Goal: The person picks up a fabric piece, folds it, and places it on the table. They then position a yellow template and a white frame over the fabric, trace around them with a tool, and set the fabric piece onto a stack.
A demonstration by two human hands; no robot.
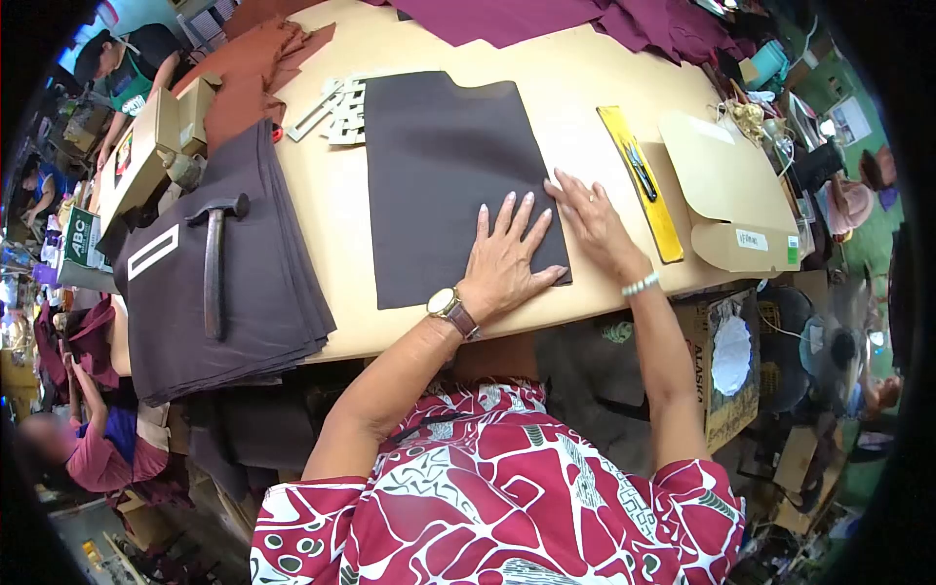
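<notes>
A dark piece of fabric or leather [444, 175], cut with a notch along its far edge, lies flat on the table in front of me. My left hand [512, 253] rests on its near right part, palm down with the fingers spread. At the piece's right edge is my right hand [595, 219], fingers stretched out and fingertips touching the edge. To the left, a hammer [214, 263] and a pale rectangular frame [153, 252] lie on a stack of similar dark pieces [263, 292].
Right of my hands lies a yellow ruler [639, 185] with a cutter knife [642, 174] on it, beside an open cardboard box [726, 175]. Pale templates [346, 112] stick out past the dark piece. Brown [239, 93] and maroon material [507, 19] lies farther back. Other people work at left.
</notes>
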